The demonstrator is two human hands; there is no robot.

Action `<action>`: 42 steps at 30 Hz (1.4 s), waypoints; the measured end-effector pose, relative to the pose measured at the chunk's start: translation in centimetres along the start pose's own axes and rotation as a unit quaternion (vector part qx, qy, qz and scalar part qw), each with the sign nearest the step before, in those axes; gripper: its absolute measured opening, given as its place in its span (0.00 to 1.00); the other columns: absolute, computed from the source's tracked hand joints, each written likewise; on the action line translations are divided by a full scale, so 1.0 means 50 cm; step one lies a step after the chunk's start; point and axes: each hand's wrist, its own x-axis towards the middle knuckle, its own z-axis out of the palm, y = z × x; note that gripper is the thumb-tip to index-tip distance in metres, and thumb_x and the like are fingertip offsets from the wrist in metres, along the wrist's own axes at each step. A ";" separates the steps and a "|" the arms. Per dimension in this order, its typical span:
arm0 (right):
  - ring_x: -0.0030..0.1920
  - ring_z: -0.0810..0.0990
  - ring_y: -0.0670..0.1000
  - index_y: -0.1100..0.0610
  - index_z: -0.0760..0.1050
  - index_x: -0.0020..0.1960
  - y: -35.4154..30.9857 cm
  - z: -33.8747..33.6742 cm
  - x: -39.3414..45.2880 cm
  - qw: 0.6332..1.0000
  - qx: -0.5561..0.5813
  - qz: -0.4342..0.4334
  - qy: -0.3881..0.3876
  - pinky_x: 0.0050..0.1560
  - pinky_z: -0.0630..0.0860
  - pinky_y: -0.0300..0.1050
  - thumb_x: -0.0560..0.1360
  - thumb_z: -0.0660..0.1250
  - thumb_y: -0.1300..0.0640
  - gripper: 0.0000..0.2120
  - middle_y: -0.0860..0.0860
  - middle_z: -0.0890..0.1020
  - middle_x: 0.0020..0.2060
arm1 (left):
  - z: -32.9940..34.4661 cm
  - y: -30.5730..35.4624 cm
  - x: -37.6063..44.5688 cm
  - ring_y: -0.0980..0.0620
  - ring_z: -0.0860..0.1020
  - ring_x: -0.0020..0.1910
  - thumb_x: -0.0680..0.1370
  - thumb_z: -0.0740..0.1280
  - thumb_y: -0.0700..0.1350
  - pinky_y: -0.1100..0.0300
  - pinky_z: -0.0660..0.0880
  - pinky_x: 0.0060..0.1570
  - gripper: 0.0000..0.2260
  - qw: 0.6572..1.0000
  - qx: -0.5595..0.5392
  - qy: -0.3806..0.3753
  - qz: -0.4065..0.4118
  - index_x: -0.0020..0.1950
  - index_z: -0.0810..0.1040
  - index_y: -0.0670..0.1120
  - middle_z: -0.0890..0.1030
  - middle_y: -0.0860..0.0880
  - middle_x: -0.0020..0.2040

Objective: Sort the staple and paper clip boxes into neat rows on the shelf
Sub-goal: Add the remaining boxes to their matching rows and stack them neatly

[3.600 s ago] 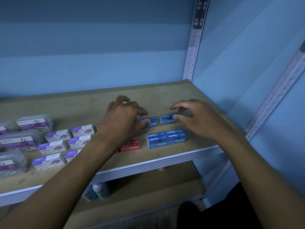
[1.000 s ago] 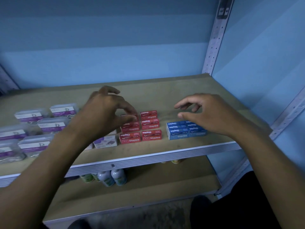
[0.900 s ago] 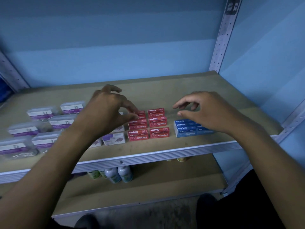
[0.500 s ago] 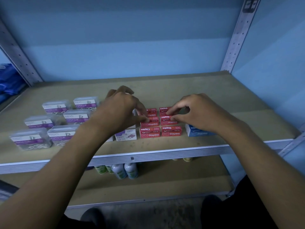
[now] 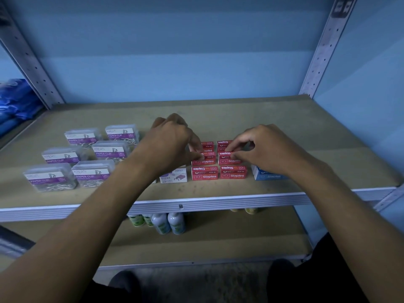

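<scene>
Several red staple boxes [image 5: 219, 172] lie in two columns at the middle of the wooden shelf [image 5: 218, 189]. My left hand [image 5: 172, 143] pinches the left box of the middle red row. My right hand [image 5: 264, 147] pinches the right box of that row. A blue staple box [image 5: 267, 175] shows under my right wrist; the rest of the blue group is hidden. A white and purple staple box [image 5: 173, 176] peeks out below my left forearm. Several clear paper clip boxes [image 5: 87, 154] stand in rows on the left.
Grey perforated uprights [image 5: 323, 47] frame the shelf against a blue wall. Small bottles [image 5: 168, 223] stand on the lower shelf. A blue plastic bag [image 5: 13, 101] lies at the far left edge. The back half of the shelf is bare wood.
Both hands have moved left from the blue boxes onto the red boxes and now pinch the middle row. The view has panned left, bringing the paper clip boxes further in.
</scene>
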 end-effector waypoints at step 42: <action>0.47 0.81 0.38 0.43 0.85 0.52 -0.023 -0.024 -0.043 0.997 -0.021 0.010 -0.075 0.44 0.73 0.34 0.66 0.80 0.44 0.16 0.39 0.85 0.47 | -0.008 0.024 -0.024 0.52 0.68 0.66 0.71 0.69 0.65 0.52 0.67 0.59 0.17 0.996 -0.017 -0.079 0.043 0.57 0.82 0.61 0.82 0.58 0.56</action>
